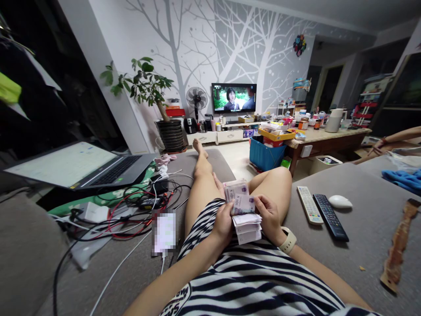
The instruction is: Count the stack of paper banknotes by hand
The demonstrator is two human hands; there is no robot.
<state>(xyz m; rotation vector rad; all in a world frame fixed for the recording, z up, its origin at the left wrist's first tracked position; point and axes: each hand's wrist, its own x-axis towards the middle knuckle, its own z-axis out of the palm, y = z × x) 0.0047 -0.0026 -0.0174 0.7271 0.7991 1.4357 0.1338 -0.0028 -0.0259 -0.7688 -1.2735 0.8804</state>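
My left hand (pixel 224 223) is closed on the left edge of a bundle of pale purple banknotes (pixel 241 202) above my lap. The thumb and fingers of my right hand (pixel 269 218) pinch the right edge of the front note. More notes (pixel 235 188) lie behind it, against my bent leg. Below the front note hang several layered white paper slips (pixel 247 230), whose print is too small to read. I cannot tell whether they are joined to the bundle. A pale watch (pixel 288 240) is on my right wrist.
On the sofa to the right lie a white remote (pixel 309 205), a black remote (pixel 330 217), a white mouse (pixel 340 202) and a brown strip (pixel 399 245). An open laptop (pixel 121 170), tangled cables and a blurred-out phone-like device (pixel 164 232) are left. Another person's hand (pixel 376 148) shows far right.
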